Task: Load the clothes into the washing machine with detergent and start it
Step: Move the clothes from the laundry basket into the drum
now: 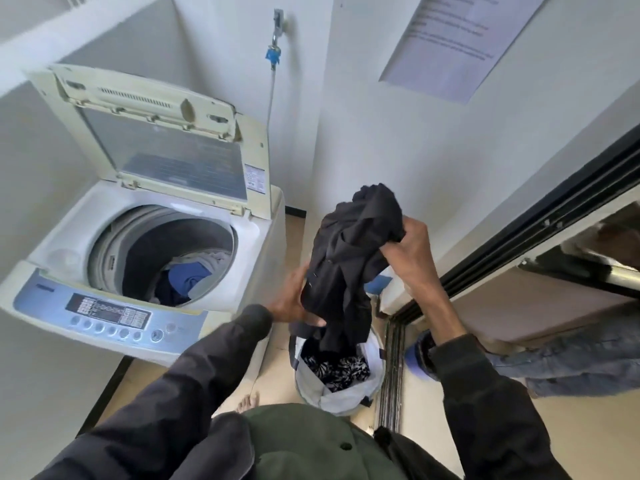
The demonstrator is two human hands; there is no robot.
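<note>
Nearest, our laundry basket [341,382] keeps patterned clothes. Above it, our left hand [294,299] and right hand [412,251] both grip a black garment [349,258], lifted clear to reach the open washing machine [145,244] beyond.

The floor [588,441] is pale tile with a dark skirting strip along the left wall. On it stands the top-loading washing machine [277,244], pushed into the left corner, its lid tipped up. Just beside the machine, to its right, sits a round white laundry basket [308,379] holding black-and-white patterned cloth. A dark metal door track [391,368] runs across the tiles right next to the basket. A bare foot [247,403] rests on the tile near the machine's front corner.
</note>
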